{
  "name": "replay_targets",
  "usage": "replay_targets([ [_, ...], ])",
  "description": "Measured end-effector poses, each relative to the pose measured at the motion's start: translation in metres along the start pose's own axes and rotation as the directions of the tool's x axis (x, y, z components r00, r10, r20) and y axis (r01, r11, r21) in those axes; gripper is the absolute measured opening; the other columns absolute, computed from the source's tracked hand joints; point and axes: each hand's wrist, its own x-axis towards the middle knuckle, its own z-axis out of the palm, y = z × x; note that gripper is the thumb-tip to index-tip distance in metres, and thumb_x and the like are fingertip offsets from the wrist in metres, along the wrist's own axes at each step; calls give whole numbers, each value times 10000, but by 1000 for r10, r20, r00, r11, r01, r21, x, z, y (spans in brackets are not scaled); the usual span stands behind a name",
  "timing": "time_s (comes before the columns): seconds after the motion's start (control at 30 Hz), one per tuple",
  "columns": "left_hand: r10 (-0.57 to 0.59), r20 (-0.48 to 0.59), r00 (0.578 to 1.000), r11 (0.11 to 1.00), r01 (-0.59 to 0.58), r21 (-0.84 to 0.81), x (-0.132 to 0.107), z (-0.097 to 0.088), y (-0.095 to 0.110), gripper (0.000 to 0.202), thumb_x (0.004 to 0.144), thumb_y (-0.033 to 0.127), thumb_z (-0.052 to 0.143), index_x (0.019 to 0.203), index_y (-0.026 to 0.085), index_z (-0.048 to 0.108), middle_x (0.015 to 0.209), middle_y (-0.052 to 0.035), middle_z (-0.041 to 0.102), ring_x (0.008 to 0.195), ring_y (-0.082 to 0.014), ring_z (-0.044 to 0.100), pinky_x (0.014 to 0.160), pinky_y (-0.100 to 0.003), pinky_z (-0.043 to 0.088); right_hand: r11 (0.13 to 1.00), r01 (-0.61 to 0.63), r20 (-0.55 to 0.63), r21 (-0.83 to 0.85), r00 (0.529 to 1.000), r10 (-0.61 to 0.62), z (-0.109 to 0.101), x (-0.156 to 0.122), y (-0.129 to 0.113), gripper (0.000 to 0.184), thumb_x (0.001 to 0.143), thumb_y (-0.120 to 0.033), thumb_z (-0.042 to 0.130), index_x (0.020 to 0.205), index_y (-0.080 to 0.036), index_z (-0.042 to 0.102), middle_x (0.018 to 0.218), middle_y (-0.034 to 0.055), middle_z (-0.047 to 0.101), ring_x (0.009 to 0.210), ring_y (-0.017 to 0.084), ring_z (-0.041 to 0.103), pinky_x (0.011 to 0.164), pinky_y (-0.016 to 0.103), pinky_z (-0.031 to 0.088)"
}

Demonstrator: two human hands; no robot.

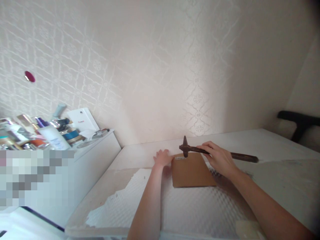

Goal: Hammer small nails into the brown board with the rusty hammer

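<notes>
My right hand [221,158] is wrapped round the handle of an old dark hammer [185,146], partway along its length. The hammer's head is over the far edge of a flat brown board [192,175]; I cannot tell whether it touches. A short row of small pale marks or pieces [180,158] shows near that far edge, too small to name. My left hand [162,158] lies at the board's far left corner with its fingers spread on the white surface. Its thumb is close to the corner, perhaps touching. Under the board is a white textured sheet [190,206].
On the left, a white cabinet [95,166] holds bottles, jars and a white box [83,120]. A patterned wall [155,83] rises behind the worn white tabletop [250,143]. A black chair part [298,121] stands at the far right.
</notes>
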Motion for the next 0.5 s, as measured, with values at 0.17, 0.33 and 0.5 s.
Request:
replay_targets([
  [0.17,-4,4,1000,1000,4,4,0,0,0,623,788,560,436,1334,261,416,1463,-131,319,1363,-343,230,1049,-548,225,1000,-3,-18,2,1000,3,0,0,0,339,844,-152,464,1120,-282,612,1047,6,627,836,138,622,597,233,478],
  [0.33,2,-2,1000,1000,-2,0,0,0,-1,604,789,557,435,1319,266,430,1451,-127,342,1355,-345,242,1042,-554,227,1000,11,1,10,1000,-11,0,0,0,366,837,-127,447,1125,-284,609,1050,9,630,843,142,622,604,241,483],
  [0.5,1,-1,1000,1000,-1,1,1,1,-1,601,787,549,442,1318,267,428,1453,-127,336,1355,-339,241,1041,-547,231,1000,-1,-9,9,1000,1,-1,0,0,343,839,-143,459,1118,-276,609,1045,9,628,843,143,621,606,242,482],
])
